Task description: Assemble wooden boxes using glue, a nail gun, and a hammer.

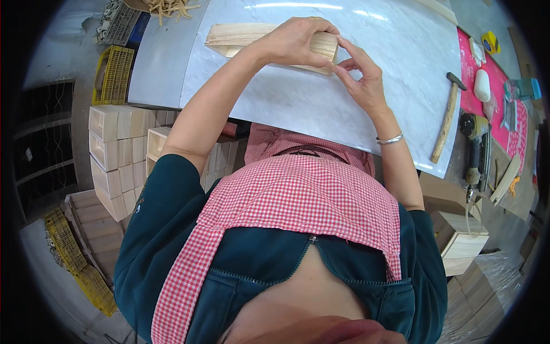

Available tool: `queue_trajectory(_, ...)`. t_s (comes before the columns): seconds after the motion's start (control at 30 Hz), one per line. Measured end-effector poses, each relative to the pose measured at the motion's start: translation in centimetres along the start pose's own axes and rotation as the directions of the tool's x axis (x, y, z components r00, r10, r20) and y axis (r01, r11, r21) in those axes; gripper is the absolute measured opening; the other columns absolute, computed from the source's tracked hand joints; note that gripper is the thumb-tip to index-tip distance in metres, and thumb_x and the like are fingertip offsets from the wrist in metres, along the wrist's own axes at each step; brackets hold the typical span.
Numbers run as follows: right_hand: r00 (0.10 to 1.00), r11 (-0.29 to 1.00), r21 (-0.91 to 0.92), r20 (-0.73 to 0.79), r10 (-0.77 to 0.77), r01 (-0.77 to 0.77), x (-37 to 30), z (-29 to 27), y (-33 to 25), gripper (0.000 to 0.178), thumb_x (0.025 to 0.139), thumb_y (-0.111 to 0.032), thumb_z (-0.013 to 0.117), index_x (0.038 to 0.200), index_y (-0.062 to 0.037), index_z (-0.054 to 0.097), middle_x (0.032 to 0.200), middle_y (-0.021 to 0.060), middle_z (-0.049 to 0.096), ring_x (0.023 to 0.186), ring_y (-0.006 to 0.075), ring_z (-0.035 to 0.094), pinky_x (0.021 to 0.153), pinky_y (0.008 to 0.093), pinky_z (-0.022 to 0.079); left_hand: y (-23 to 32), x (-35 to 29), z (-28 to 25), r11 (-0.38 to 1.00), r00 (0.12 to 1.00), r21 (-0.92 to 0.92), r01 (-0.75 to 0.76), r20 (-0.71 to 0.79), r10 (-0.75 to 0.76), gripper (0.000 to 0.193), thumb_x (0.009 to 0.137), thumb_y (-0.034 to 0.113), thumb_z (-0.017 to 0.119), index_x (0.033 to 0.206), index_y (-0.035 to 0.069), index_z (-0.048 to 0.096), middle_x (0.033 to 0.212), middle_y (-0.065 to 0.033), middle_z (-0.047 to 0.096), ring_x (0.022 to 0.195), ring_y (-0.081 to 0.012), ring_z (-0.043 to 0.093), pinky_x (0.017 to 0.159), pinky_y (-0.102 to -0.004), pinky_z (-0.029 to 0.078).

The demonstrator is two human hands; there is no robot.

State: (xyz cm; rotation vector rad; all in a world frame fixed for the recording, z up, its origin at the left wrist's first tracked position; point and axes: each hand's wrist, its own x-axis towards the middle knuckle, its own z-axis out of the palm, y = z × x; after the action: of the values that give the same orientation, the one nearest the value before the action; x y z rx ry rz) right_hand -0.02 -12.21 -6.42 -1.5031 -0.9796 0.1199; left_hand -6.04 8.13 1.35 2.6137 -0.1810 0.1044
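A long, narrow pale wooden box (234,34) lies on the white marble-patterned tabletop (240,103). My left hand (298,43) is closed over its right part, with the thumb on the near edge and the fingers on the far edge. At the box's right end, the thumb and fingertips of my right hand (362,74) pinch the corners of the end board. The two hands nearly meet there. My left hand and forearm hide the middle of the box.
A hammer (447,117) lies at the table's right edge. Beyond it are a nail gun (474,143), a white bottle (482,86) and a yellow tape measure (490,42). Wooden boxes (117,155) are stacked at lower left, near a yellow crate (114,71).
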Motion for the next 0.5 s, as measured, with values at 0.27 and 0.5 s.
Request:
queue_trajectory(0.27,0.997,0.997,-0.025,-0.016,-0.075,0.075,-0.04,0.18,0.42,0.061,0.078,0.005,0.077,0.134,-0.0143,0.064,0.124,0.0066,0.068,0.076,0.0109,0.064,0.071,0.021,0.056,0.15,-0.09,-0.05,1.0,1.0,-0.024,-0.008,0.002,0.008,0.064,0.064,0.026,0.089,0.12,0.006,0.068,0.11,-0.0103,0.072,0.091,-0.0255,0.067,0.084,-0.0341,0.054)
queue_trajectory(0.5,0.993,0.992,-0.058,0.021,-0.113,0.114,0.43,-0.32,0.13,0.057,0.078,0.005,0.076,0.131,-0.0125,0.066,0.127,0.0072,0.067,0.074,0.0113,0.064,0.069,0.0212,0.056,0.41,0.27,-0.56,0.999,0.999,-0.039,0.022,0.031,-0.021,0.062,0.062,0.023,0.09,0.118,0.006,0.07,0.108,-0.0095,0.073,0.089,-0.0242,0.067,0.084,-0.0331,0.054)
